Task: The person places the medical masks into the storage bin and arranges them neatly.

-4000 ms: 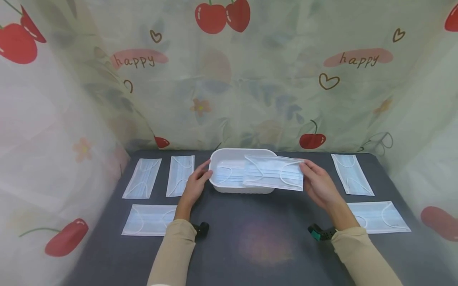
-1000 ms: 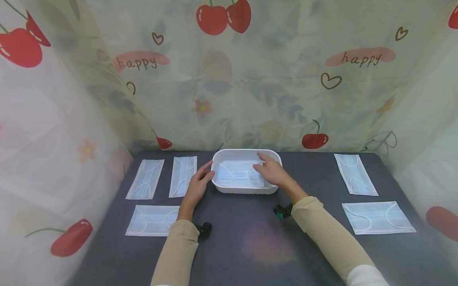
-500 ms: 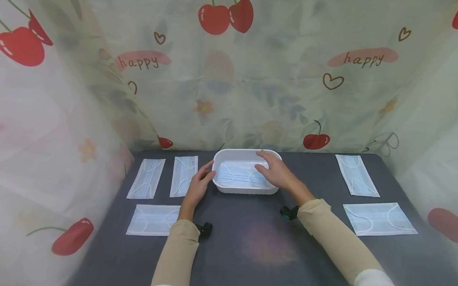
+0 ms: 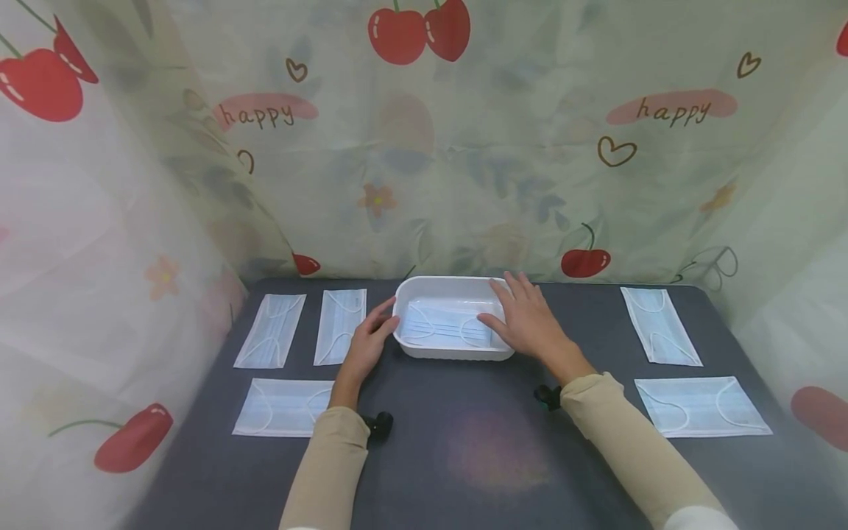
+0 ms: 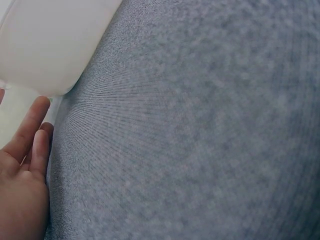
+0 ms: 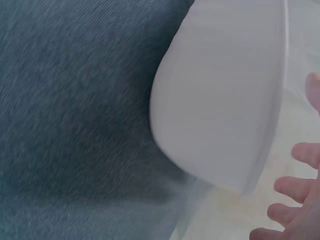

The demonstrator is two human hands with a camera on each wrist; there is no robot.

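Pale cloth (image 4: 457, 169) printed with cherries, hearts and the word "happy" hangs behind and to both sides of a dark grey table (image 4: 430, 397). Near the table's far edge stands a white tray (image 4: 457, 354) with rounded corners, its long axis running side to side, between the person's hands. On the table, well apart from it, five loose masks (image 4: 702, 407) lie flat, three to the left and two to the right.

The left hand (image 4: 367, 342) rests against the tray's left end, fingers straight and unclenched. The right hand (image 4: 530, 320) is spread over the right end, grasping nothing, and is the nearer to the tray mask (image 4: 444, 327), which lies leftward of it, lengthwise along the floor. The right thumb reaches over that mask's right end; contact cannot be told. Light blue, flat and pleated, it shows two white ear loops (image 4: 433, 325) on top.
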